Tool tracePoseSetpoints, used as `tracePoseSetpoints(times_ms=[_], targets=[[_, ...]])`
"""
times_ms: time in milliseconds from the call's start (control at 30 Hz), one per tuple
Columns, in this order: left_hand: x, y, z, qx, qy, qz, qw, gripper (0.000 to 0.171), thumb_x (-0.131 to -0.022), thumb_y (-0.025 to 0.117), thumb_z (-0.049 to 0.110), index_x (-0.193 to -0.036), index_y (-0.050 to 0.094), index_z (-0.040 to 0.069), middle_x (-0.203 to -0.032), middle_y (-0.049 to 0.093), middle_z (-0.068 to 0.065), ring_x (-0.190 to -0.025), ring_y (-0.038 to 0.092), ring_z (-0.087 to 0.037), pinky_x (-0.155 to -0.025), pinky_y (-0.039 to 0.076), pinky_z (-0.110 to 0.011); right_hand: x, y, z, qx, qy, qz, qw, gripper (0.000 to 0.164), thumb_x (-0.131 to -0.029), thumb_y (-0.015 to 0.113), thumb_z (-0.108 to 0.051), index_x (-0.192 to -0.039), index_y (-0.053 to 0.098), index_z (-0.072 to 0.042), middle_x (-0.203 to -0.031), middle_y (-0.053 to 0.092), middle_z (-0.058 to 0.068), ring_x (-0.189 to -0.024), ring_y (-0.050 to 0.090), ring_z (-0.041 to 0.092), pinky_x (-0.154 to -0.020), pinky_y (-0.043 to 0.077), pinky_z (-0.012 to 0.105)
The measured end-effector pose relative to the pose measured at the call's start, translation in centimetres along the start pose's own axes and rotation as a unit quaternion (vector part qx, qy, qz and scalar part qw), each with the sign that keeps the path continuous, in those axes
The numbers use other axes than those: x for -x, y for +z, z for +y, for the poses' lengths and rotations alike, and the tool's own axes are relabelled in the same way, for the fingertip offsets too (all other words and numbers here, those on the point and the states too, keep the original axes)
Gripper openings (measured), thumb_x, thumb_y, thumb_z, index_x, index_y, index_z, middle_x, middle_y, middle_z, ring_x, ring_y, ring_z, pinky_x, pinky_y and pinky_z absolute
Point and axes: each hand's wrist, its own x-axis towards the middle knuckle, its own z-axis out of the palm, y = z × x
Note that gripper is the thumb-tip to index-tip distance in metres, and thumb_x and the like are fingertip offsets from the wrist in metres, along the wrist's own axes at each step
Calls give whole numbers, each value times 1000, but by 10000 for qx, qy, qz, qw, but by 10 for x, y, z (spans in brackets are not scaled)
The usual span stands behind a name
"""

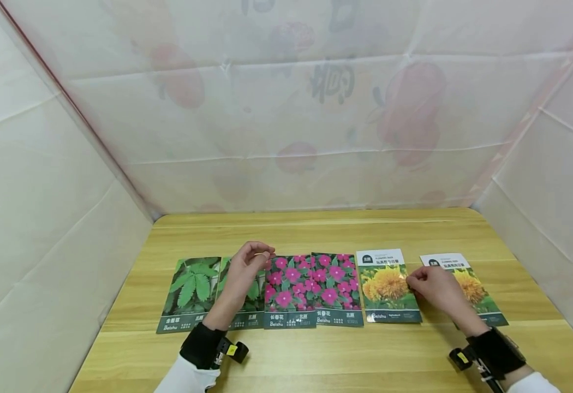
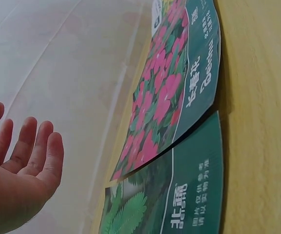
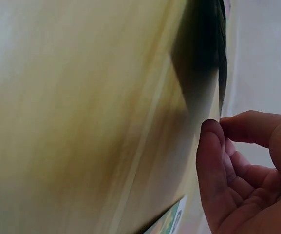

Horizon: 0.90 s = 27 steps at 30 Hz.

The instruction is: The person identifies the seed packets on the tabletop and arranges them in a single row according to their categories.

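My right hand (image 1: 437,287) pinches the right edge of a yellow-flower seed packet (image 1: 388,286) between thumb and forefinger. In the right wrist view that packet (image 3: 222,63) is seen edge-on, lifted off the wood at this side. A second yellow-flower packet (image 1: 469,286) lies to the right, partly behind the hand. My left hand (image 1: 241,270) hovers over a green-leaf packet (image 1: 252,305), fingers loosely bent and holding nothing. Beside it are two pink-flower packets, one on the left (image 1: 290,292) and one on the right (image 1: 336,289). Another green-leaf packet (image 1: 190,295) is at the far left.
All the packets stand in a row across a wooden table (image 1: 316,360). Pale printed cloth walls (image 1: 247,131) enclose the table at the back and both sides. Each wrist wears a black band with a small camera, the left camera (image 1: 237,351) above the table's front.
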Motion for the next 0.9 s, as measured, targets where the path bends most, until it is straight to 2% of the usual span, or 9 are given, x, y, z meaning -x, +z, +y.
tracePoseSetpoints(times_ms=[133, 267, 467, 600, 633, 733, 833, 867, 900], targets=[[1, 0, -1, -77, 23, -13, 10000, 32, -107, 61, 31, -131, 56, 10, -136, 60, -11, -125, 59, -25, -103, 54, -38, -1, 2, 1, 244, 80, 27, 9997, 17, -99, 64, -17, -90, 75, -8, -78, 67, -1, -65, 56, 14, -62, 44, 33], [2, -1, -2, -136, 69, -31, 9999, 31, -107, 60, 31, -131, 57, 10, -136, 60, -11, -125, 59, -25, -103, 54, -38, 1, 1, 3, 285, 69, 207, 9994, 19, -101, 64, -18, -95, 75, -3, -76, 65, 0, -64, 53, 16, -59, 40, 32], [1, -4, -2, -217, 178, 32, 9996, 30, -108, 59, 30, -131, 58, 11, -135, 61, -11, -124, 60, -26, -103, 54, -38, 6, -26, 15, 484, -48, 752, 9960, 33, -107, 54, -20, -109, 70, 9, -71, 60, 3, -58, 48, 18, -54, 34, 31], [1, -7, 0, -310, 231, 98, 9992, 32, -106, 61, 35, -129, 60, 12, -134, 62, -12, -124, 61, -24, -106, 53, -37, 7, -44, 35, 792, 22, 1048, 9913, 34, -108, 50, -16, -114, 66, 13, -74, 60, 6, -56, 48, 20, -52, 39, 37], [4, -6, 8, -275, 342, 40, 9990, 30, -107, 60, 32, -128, 61, 11, -132, 62, -13, -123, 61, -25, -106, 53, -38, 8, -48, 40, 869, 6, 1070, 9905, 32, -108, 49, -14, -114, 65, 13, -73, 58, 7, -56, 47, 21, -53, 38, 38], [5, -8, 9, -385, 387, 33, 9985, 31, -107, 60, 34, -128, 61, 11, -132, 63, -12, -124, 61, -24, -106, 52, -37, 9, -58, 51, 1083, 35, 1047, 9886, 31, -107, 52, -14, -112, 65, 13, -74, 59, 7, -59, 47, 22, -53, 38, 38], [6, -10, 9, -438, 349, 13, 9984, 27, -108, 59, 30, -128, 60, 11, -133, 62, -11, -124, 61, -24, -108, 51, -37, 10, -65, 60, 1164, 78, 738, 9904, 40, -106, 54, -19, -113, 61, 19, -75, 59, 13, -62, 49, 24, -55, 35, 36], [3, -12, 2, -499, 239, 69, 9984, 30, -108, 59, 34, -129, 60, 13, -134, 62, -9, -125, 60, -23, -108, 51, -36, 10, -66, 63, 1235, 225, 661, 9899, 44, -107, 55, -23, -115, 61, 20, -74, 59, 13, -62, 49, 23, -56, 35, 35], [3, -12, 1, -489, 222, 59, 9985, 29, -108, 59, 33, -129, 60, 13, -134, 62, -9, -126, 60, -24, -109, 51, -36, 10, -66, 65, 1283, 359, 598, 9893, 50, -108, 55, -28, -118, 61, 20, -73, 59, 14, -62, 49, 24, -56, 34, 34]])
